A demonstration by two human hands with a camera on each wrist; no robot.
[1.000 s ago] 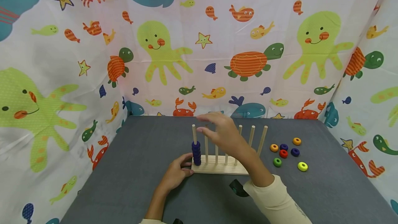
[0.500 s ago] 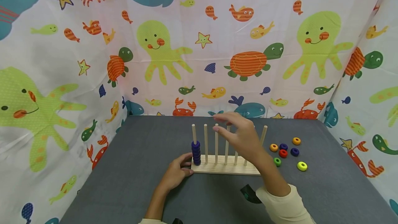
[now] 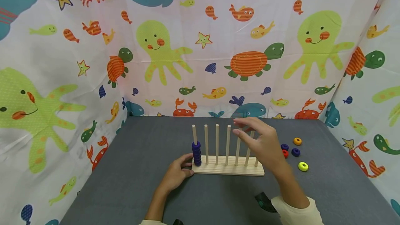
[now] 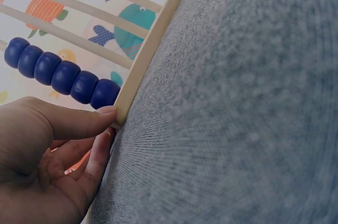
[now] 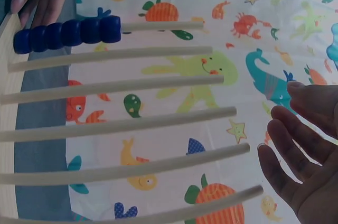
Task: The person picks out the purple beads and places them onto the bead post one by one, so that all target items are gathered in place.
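Observation:
My left hand [image 3: 175,173] grips the left end of a pale wooden peg stand [image 3: 228,170]. In the left wrist view, its thumb [image 4: 79,122] presses the base's edge, with fingers curled under it. A stack of dark blue rings [image 3: 197,153] fills the lower part of the leftmost peg; the other visible pegs are bare. Above the right-hand pegs hovers my right hand [image 3: 265,145], its fingers loosely bent and apart. The right wrist view shows nothing between the right hand's fingers [image 5: 274,174] and thumb, just off the peg tips. In the head view this hand partly hides the rightmost pegs.
Loose rings lie on the grey table [image 3: 150,141] right of the stand: a yellow ring [image 3: 303,166], an orange ring [image 3: 297,141], blue rings [image 3: 295,152] and a partly hidden red ring [image 3: 285,153]. A sea-animal curtain [image 3: 203,65] hangs behind and at the sides.
My right hand has travelled rightward along the peg tops, from near the left pegs to the right ones, and now covers some loose rings. The left hand and the stand stay in place.

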